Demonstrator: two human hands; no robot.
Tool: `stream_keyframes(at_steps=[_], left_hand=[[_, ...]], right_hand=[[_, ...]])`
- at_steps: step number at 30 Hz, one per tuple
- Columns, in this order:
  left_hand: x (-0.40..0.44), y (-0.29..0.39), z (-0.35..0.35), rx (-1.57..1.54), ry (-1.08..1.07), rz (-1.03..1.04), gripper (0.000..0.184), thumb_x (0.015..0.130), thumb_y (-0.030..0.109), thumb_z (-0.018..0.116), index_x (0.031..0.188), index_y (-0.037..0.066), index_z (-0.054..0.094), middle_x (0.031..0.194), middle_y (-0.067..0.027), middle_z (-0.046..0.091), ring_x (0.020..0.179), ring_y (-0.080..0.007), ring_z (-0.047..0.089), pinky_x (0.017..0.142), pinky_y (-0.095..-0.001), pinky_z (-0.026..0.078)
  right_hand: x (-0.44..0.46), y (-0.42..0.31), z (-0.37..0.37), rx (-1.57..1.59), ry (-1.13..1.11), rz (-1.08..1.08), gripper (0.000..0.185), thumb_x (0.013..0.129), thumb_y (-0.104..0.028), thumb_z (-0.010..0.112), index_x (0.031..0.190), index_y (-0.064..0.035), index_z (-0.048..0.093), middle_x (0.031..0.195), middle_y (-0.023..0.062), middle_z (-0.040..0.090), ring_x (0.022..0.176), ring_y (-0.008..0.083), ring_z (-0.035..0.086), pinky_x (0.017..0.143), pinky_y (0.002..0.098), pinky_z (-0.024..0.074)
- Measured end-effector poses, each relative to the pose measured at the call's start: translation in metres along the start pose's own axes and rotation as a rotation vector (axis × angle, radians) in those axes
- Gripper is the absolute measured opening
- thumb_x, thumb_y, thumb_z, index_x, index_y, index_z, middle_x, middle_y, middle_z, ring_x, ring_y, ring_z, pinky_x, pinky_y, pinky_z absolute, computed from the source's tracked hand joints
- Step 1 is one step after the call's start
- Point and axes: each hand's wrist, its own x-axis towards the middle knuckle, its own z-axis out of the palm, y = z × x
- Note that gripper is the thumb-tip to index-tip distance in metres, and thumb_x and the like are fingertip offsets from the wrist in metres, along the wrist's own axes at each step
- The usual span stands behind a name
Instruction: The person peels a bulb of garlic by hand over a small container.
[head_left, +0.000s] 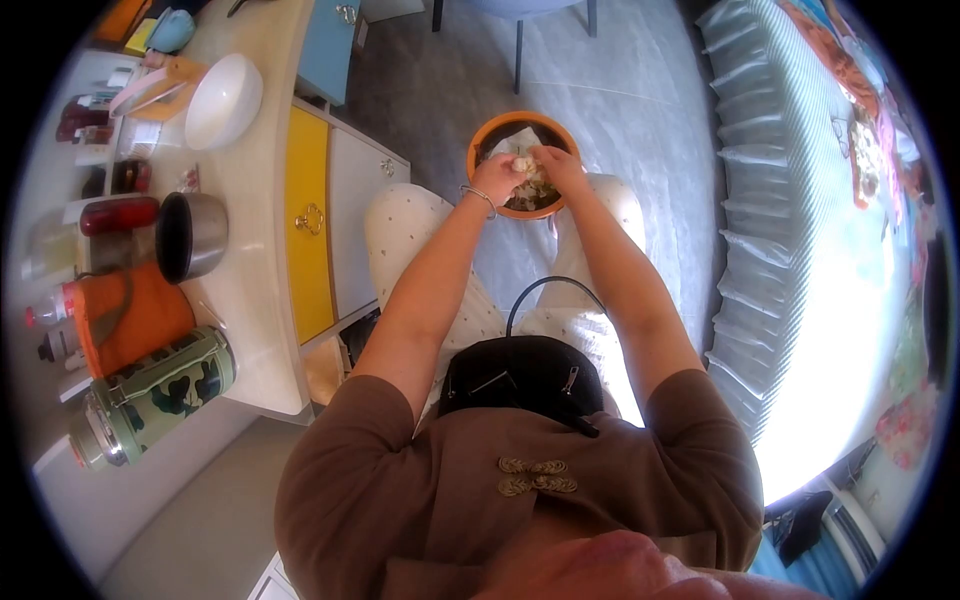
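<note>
Over an orange-rimmed bin [484, 128] on the floor, both hands are close together. My left hand [496, 180], with a bracelet at its wrist, is closed on a small, pale, knobbly thing that looks like a garlic bulb [523, 165]. My right hand [560, 168] has its fingers pinched against the other side of the garlic bulb. Inside the bin lie pale scraps that look like peelings [538, 194] and a piece of white paper or plastic [518, 143]. Fine detail between the fingertips is too small to tell.
To the left, a counter [262, 250] holds a white bowl [224, 100], a metal pot [200, 237], an orange bag [135, 315] and a camouflage flask [165, 390]. A black bag [520, 375] rests on my lap. A bed with a ruffled skirt [755, 250] stands right.
</note>
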Motion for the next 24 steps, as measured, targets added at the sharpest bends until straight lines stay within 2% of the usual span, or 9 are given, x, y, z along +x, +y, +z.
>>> stream_keyframes(at_steps=[4, 6, 12, 16, 19, 21, 24], left_hand=[[0.005, -0.006, 0.000, 0.016, 0.013, -0.015, 0.036, 0.079, 0.011, 0.067, 0.111, 0.000, 0.054, 0.094, -0.0068, 0.060, 0.066, -0.0127, 0.058, 0.058, -0.0252, 0.051], [0.005, -0.004, 0.000, -0.099, -0.034, -0.012, 0.032, 0.080, 0.014, 0.065, 0.108, 0.000, 0.056, 0.089, -0.0052, 0.060, 0.064, -0.0119, 0.058, 0.057, -0.0248, 0.049], [0.003, 0.000, -0.001, -0.070, -0.061, 0.039, 0.029, 0.082, 0.016, 0.061, 0.106, 0.000, 0.059, 0.079, -0.0023, 0.060, 0.058, -0.0097, 0.056, 0.054, -0.0237, 0.044], [-0.007, 0.011, 0.000, -0.044, -0.110, 0.029, 0.029, 0.082, 0.015, 0.062, 0.107, 0.001, 0.059, 0.080, -0.0033, 0.060, 0.058, -0.0098, 0.056, 0.054, -0.0237, 0.045], [-0.010, 0.015, 0.000, -0.043, -0.089, 0.030, 0.020, 0.083, 0.013, 0.059, 0.099, 0.000, 0.062, 0.080, -0.0044, 0.062, 0.064, -0.0102, 0.057, 0.054, -0.0250, 0.047], [-0.009, 0.014, -0.002, -0.120, -0.151, 0.033, 0.035, 0.083, 0.013, 0.060, 0.115, 0.001, 0.054, 0.082, -0.0045, 0.061, 0.055, -0.0111, 0.057, 0.053, -0.0243, 0.045], [-0.004, 0.006, 0.001, -0.241, -0.163, 0.027, 0.037, 0.085, 0.010, 0.058, 0.120, 0.001, 0.050, 0.082, -0.0051, 0.061, 0.054, -0.0123, 0.057, 0.053, -0.0248, 0.045]], right_hand=[[-0.010, -0.013, 0.005, 0.105, -0.134, -0.003, 0.033, 0.081, -0.032, 0.065, 0.098, -0.0035, 0.065, 0.081, 0.0046, 0.064, 0.069, 0.0105, 0.057, 0.061, 0.0244, 0.0455], [-0.014, -0.017, 0.004, -0.032, -0.165, -0.027, 0.032, 0.082, -0.031, 0.066, 0.095, -0.0026, 0.063, 0.079, 0.0039, 0.062, 0.066, 0.0093, 0.056, 0.058, 0.0223, 0.0460], [-0.010, -0.011, 0.006, 0.084, -0.105, -0.107, 0.022, 0.083, -0.024, 0.063, 0.082, -0.0020, 0.059, 0.070, 0.0035, 0.058, 0.060, 0.0094, 0.056, 0.054, 0.0230, 0.0479], [-0.009, -0.010, 0.002, -0.034, -0.059, -0.126, 0.021, 0.084, -0.022, 0.060, 0.080, -0.0012, 0.057, 0.067, 0.0041, 0.057, 0.057, 0.0099, 0.055, 0.051, 0.0236, 0.0479], [-0.005, -0.004, 0.003, 0.013, -0.058, -0.100, 0.021, 0.085, -0.021, 0.059, 0.080, -0.0005, 0.058, 0.068, 0.0060, 0.059, 0.056, 0.0104, 0.056, 0.049, 0.0246, 0.0484], [-0.004, -0.002, 0.004, 0.024, -0.006, -0.085, 0.022, 0.086, -0.022, 0.058, 0.080, -0.0001, 0.060, 0.070, 0.0079, 0.060, 0.053, 0.0117, 0.058, 0.048, 0.0252, 0.0491], [-0.008, -0.008, 0.003, -0.004, 0.009, -0.055, 0.024, 0.086, -0.023, 0.057, 0.080, 0.0004, 0.061, 0.067, 0.0091, 0.061, 0.048, 0.0133, 0.057, 0.047, 0.0255, 0.0491]])
